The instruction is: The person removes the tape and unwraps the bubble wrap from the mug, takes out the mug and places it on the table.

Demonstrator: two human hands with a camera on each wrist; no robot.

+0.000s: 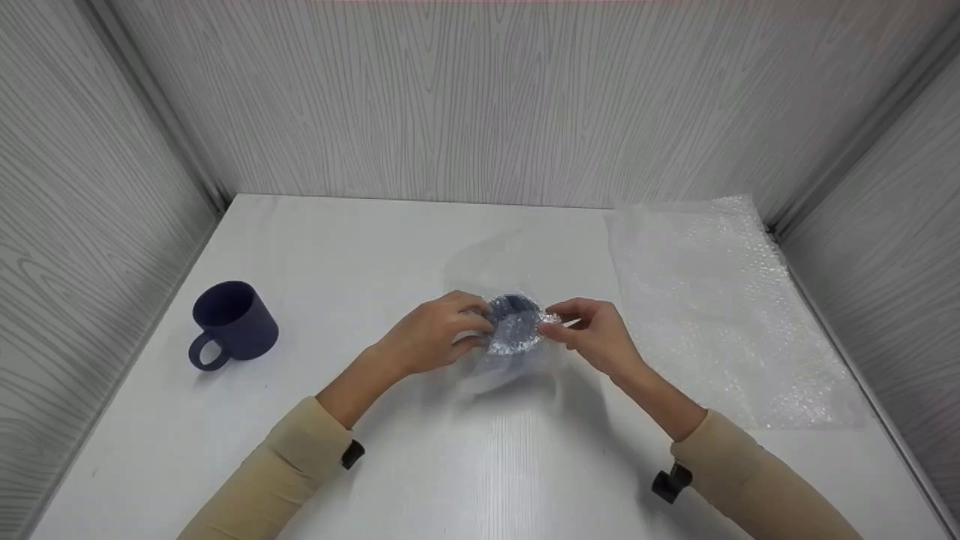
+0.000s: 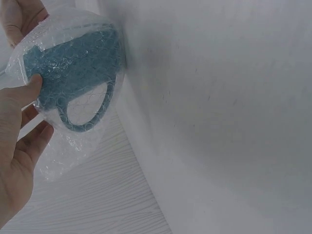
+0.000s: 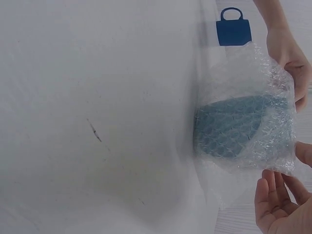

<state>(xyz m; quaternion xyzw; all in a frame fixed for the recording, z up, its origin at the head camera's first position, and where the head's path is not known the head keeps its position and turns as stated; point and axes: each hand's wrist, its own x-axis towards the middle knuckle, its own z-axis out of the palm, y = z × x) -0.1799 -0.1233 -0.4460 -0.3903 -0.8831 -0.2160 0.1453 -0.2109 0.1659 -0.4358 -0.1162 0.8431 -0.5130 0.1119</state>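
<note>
At the centre of the head view, both hands meet over a wrapped mug (image 1: 514,330), a blue mug inside clear bubble wrap, held just above the white desk (image 1: 480,465). The left hand (image 1: 435,334) grips the wrap on its left side, thumb and fingers curled against it; in the left wrist view the mug's handle shows through the bubbles. The right hand (image 1: 596,337) pinches the wrap's edge on the right side. A second, bare dark blue mug (image 1: 232,322) stands at the left of the frame, well apart. A loose sheet of bubble wrap (image 1: 720,315) lies on the desk at the right.
</note>
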